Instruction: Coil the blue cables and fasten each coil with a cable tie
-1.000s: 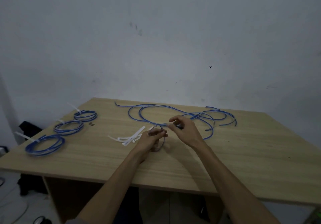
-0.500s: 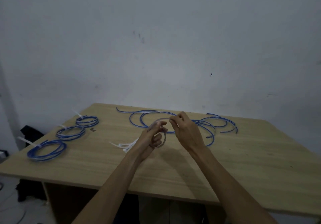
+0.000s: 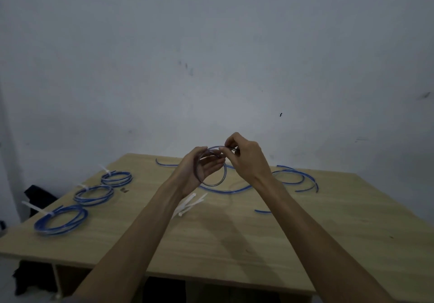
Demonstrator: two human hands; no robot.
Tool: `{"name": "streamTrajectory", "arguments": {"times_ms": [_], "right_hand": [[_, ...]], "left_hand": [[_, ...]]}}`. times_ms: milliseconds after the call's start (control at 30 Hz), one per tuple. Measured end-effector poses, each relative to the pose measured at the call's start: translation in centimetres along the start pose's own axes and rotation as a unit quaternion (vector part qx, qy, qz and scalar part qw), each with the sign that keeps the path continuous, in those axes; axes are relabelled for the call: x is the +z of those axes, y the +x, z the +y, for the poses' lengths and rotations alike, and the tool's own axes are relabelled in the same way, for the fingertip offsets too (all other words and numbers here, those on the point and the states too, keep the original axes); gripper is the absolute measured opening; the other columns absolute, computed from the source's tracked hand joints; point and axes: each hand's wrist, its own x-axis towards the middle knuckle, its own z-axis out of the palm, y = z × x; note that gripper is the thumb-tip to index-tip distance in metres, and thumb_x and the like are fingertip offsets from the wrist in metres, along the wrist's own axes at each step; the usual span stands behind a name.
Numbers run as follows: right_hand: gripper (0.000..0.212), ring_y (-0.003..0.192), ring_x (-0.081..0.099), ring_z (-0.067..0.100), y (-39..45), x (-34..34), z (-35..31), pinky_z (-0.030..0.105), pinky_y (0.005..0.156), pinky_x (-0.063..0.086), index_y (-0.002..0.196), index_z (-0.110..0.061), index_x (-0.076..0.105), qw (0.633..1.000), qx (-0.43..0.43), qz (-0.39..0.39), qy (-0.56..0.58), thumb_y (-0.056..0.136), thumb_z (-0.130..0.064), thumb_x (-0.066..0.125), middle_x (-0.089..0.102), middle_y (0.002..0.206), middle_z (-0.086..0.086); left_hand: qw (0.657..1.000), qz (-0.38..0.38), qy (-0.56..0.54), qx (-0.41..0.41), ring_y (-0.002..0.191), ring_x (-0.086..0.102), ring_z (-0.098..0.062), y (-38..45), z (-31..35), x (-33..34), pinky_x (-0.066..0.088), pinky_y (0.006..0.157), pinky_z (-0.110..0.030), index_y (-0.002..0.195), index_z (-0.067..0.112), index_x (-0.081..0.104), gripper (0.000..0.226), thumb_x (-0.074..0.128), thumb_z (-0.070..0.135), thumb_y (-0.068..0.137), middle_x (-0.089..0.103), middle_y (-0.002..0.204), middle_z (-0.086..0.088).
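Lying at the far left edge of the wooden desk [image 3: 234,244]: nearest tied coil [image 3: 60,219], blue, with a white tie tail sticking out to its upper left. Sitting just beyond it: middle tied coil [image 3: 94,195], then far tied coil [image 3: 116,178], all three flat on the desk and apart from one another. Resting near the middle of the desk, partly hidden under the left forearm: loose white cable ties [image 3: 190,203] in a small heap. Raised above the desk at centre: left hand [image 3: 202,170], fingers curling through and holding the blue cable coil [image 3: 210,166], which is standing roughly upright in the air as a ring. Meeting it from the right: right hand [image 3: 246,159], thumb and fingertips pinching the top of the same coil. Trailing from the coil's lower side down to the desk: a blue strand joining the loose blue cables [image 3: 293,178], which are sprawling in open arcs across the desk's far right. Lying apart, beside the right forearm: short blue cable end [image 3: 263,211].
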Motion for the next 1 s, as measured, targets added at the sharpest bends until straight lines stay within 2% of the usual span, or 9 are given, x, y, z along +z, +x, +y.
{"name": "streamTrajectory", "arguments": {"times_ms": [67,133,300,433,600,700,800,900,1000], "right_hand": [[0.011,0.064,0.053,0.0,0.2,-0.5,0.0,0.023,0.063,0.046,0.094,-0.016,0.063,1.0,-0.013,-0.01,0.016,0.095,-0.026,0.068,0.066,0.086,-0.006],[0.008,0.072,0.057,0.002,0.2,-0.8,0.2,0.02,0.068,0.047,0.098,-0.014,0.067,0.999,-0.015,-0.016,0.048,0.095,-0.021,0.068,0.067,0.092,-0.005],[0.028,0.087,0.061,0.007,-1.3,-0.6,1.6,0.031,0.08,0.054,0.128,-0.017,0.057,0.995,0.048,-0.07,0.053,0.102,-0.028,0.056,0.063,0.094,-0.008],[0.025,0.078,0.057,0.012,-1.0,-1.2,1.3,0.029,0.07,0.046,0.12,-0.016,0.061,0.998,0.034,-0.048,0.034,0.107,-0.028,0.044,0.064,0.09,-0.003],[0.028,0.066,0.051,0.008,-0.1,-1.9,-0.1,0.025,0.063,0.038,0.105,-0.014,0.063,0.98,0.055,-0.188,0.033,0.108,-0.031,0.041,0.063,0.084,-0.005],[0.027,0.072,0.055,0.011,-0.2,-1.6,0.3,0.029,0.069,0.043,0.1,-0.014,0.064,0.974,0.071,-0.208,0.05,0.106,-0.032,0.045,0.063,0.083,-0.008],[0.029,0.071,0.05,0.013,-0.5,-1.3,0.3,0.035,0.067,0.038,0.096,-0.009,0.055,0.97,0.072,-0.231,0.021,0.107,-0.033,0.043,0.057,0.084,0.001],[0.029,0.075,0.053,0.024,-0.8,-1.1,0.0,0.04,0.068,0.041,0.1,-0.011,0.048,0.961,0.078,-0.265,-0.023,0.109,-0.034,0.034,0.061,0.091,0.011],[0.03,0.072,0.051,0.025,-1.2,-0.9,-0.1,0.041,0.067,0.04,0.097,-0.015,0.042,0.952,0.04,-0.282,-0.115,0.109,-0.038,0.03,0.056,0.085,0.007]], "left_hand": [[0.998,-0.004,0.059,0.0,0.098,0.071,-0.029,-0.1,0.6,0.1,0.06,0.084,-0.032,0.113,-0.008,0.064,0.04,0.051,0.028,0.103,0.069,0.109,-0.023],[0.994,-0.002,0.105,0.016,0.094,0.071,-0.025,-0.2,1.0,0.4,0.059,0.082,-0.029,0.106,-0.005,0.067,0.04,0.051,0.031,0.103,0.072,0.103,-0.02],[0.995,0.009,0.071,0.062,0.084,0.073,-0.02,-0.1,2.0,0.6,0.059,0.078,-0.026,0.094,-0.003,0.066,0.031,0.05,0.021,0.104,0.072,0.096,-0.018],[0.995,-0.011,0.083,0.06,0.094,0.072,-0.023,-0.5,1.9,0.5,0.059,0.084,-0.027,0.104,-0.007,0.068,0.027,0.05,0.014,0.102,0.071,0.107,-0.021],[0.997,-0.048,0.012,0.058,0.111,0.069,-0.023,-0.9,2.2,0.0,0.057,0.09,-0.027,0.125,-0.008,0.059,0.031,0.049,0.003,0.099,0.066,0.125,-0.021],[0.995,-0.076,0.037,0.044,0.119,0.065,-0.024,-1.1,2.1,-0.6,0.055,0.095,-0.027,0.133,-0.007,0.054,0.036,0.047,-0.003,0.098,0.062,0.134,-0.02],[0.991,-0.116,0.06,0.012,0.123,0.062,-0.024,-1.2,1.9,-1.3,0.052,0.1,-0.027,0.138,-0.007,0.05,0.042,0.045,-0.009,0.096,0.058,0.139,-0.021],[0.989,-0.108,0.098,-0.035,0.11,0.067,-0.023,-1.0,2.2,-1.8,0.054,0.096,-0.027,0.135,-0.007,0.053,0.042,0.043,-0.011,0.094,0.059,0.135,-0.025],[0.961,-0.111,0.228,-0.112,0.087,0.063,-0.014,-1.3,2.9,-1.3,0.052,0.082,-0.027,0.132,-0.002,0.06,0.038,0.051,0.018,0.101,0.068,0.117,-0.011]]}}
